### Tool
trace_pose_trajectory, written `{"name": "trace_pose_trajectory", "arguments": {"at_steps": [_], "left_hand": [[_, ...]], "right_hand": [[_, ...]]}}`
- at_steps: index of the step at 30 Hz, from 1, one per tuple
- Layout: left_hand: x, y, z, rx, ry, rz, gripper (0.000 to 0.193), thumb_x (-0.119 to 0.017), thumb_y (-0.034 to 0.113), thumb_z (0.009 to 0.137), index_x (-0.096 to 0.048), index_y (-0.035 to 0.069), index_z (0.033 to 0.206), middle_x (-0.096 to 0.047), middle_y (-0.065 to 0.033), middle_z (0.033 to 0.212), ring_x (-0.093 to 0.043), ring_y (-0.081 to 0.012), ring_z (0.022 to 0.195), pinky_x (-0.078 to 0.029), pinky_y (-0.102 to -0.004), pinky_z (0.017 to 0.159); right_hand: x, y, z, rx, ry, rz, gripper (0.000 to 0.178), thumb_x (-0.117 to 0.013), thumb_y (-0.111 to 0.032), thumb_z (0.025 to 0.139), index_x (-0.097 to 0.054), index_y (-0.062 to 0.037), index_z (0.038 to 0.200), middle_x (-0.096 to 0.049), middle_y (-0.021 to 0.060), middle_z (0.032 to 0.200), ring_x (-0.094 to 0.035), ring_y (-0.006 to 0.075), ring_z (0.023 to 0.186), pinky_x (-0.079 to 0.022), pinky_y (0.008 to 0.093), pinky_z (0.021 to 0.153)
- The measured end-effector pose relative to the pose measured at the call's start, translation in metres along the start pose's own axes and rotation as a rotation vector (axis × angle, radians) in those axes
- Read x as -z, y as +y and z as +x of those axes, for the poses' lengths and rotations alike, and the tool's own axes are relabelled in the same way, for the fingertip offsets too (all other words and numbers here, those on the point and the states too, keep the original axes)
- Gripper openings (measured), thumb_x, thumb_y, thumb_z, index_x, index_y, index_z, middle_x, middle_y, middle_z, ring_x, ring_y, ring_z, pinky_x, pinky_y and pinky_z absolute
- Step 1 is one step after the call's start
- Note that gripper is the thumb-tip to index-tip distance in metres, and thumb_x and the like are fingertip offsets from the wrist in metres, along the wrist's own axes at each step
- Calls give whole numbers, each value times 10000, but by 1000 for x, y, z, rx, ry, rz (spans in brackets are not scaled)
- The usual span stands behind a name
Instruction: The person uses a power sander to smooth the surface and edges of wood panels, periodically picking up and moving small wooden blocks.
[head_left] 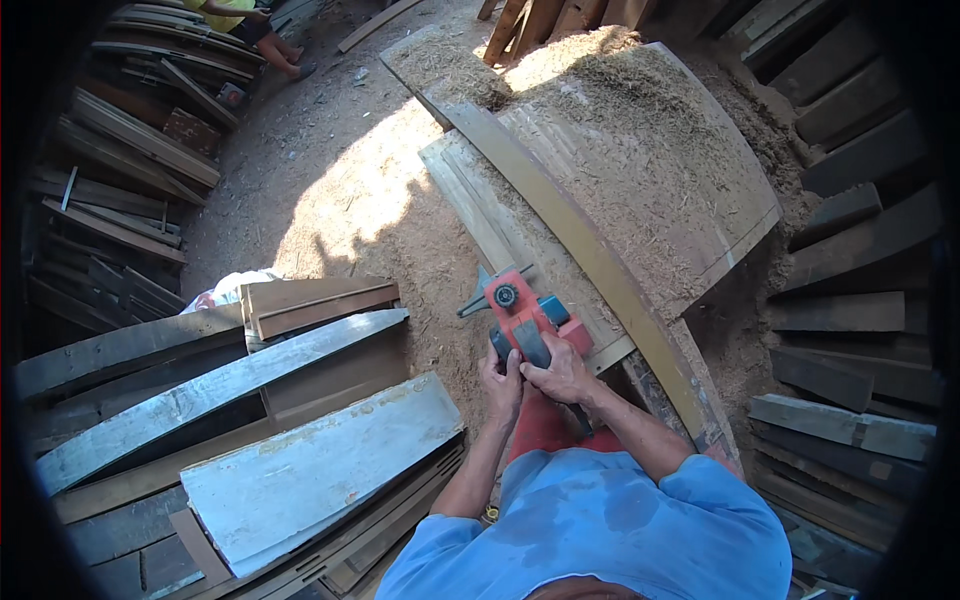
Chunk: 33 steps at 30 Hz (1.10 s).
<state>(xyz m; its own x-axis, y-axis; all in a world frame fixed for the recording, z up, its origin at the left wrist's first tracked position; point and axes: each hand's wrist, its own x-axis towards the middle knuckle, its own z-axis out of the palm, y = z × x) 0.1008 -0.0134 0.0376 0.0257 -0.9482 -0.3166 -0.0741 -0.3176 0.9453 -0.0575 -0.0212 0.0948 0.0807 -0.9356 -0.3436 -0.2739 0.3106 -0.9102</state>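
A red electric hand planer (526, 312) with a black round knob and dark handle is held in front of my body, over the near end of a pale wooden board (478, 205). My right hand (563, 372) is wrapped round its rear handle. My left hand (501, 384) grips its dark left side, thumb close to the right thumb; some of its fingers are hidden. A dark cord (580, 418) hangs from the planer's rear. To the right of the planer, a long brown plank (570, 225) lies on edge or tilted along the work surface; I cannot tell which.
A wide panel strewn with wood shavings (650, 140) lies beyond the plank. Whitish boards (330, 465) and stacked planks (150, 385) fill the left. More planks (850, 310) line the right. At the far left, a person in a yellow top (228, 14) is partly visible.
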Motion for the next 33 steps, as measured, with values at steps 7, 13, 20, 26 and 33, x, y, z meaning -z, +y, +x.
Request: {"name": "trace_pose_trajectory", "arguments": {"at_steps": [7,13,20,26,33], "left_hand": [[38,27,165,-99,29,-171,351,-620,260,1065,-623,24,1324,-707,-47,1026,-654,-102,775,-539,-261,649],[52,54,249,-131,95,-76,415,-668,363,1017,-679,19,1249,-714,-45,964,-618,-112,782,-511,-296,657],[31,23,168,-173,96,-96,360,-646,307,1027,-670,2,1217,-728,-80,982,-650,-153,836,-534,-331,736],[5,-33,26,-80,53,92,489,-670,313,1005,-600,5,1379,-676,-163,1018,-635,-256,985,-516,-394,904],[-14,-92,-115,1,48,95,604,-700,301,993,-532,-8,1484,-605,-179,1121,-608,-274,1033,-502,-380,924]], "right_hand": [[0,-101,144,-132,-106,154,439,-724,-284,876,-614,20,1174,-689,116,836,-690,199,712,-563,364,628],[-6,-128,221,12,-39,186,415,-741,-235,776,-626,20,1083,-677,121,722,-651,197,545,-536,356,483],[-3,-93,148,-3,-50,140,389,-738,-271,852,-652,5,1112,-717,132,853,-698,209,728,-574,367,660],[4,-28,15,-68,-10,3,468,-748,-288,856,-643,27,1186,-717,162,1001,-699,225,915,-561,393,832],[1,33,-113,-49,-14,-10,437,-758,-284,853,-630,21,1139,-707,191,961,-710,298,894,-562,425,801]]}}
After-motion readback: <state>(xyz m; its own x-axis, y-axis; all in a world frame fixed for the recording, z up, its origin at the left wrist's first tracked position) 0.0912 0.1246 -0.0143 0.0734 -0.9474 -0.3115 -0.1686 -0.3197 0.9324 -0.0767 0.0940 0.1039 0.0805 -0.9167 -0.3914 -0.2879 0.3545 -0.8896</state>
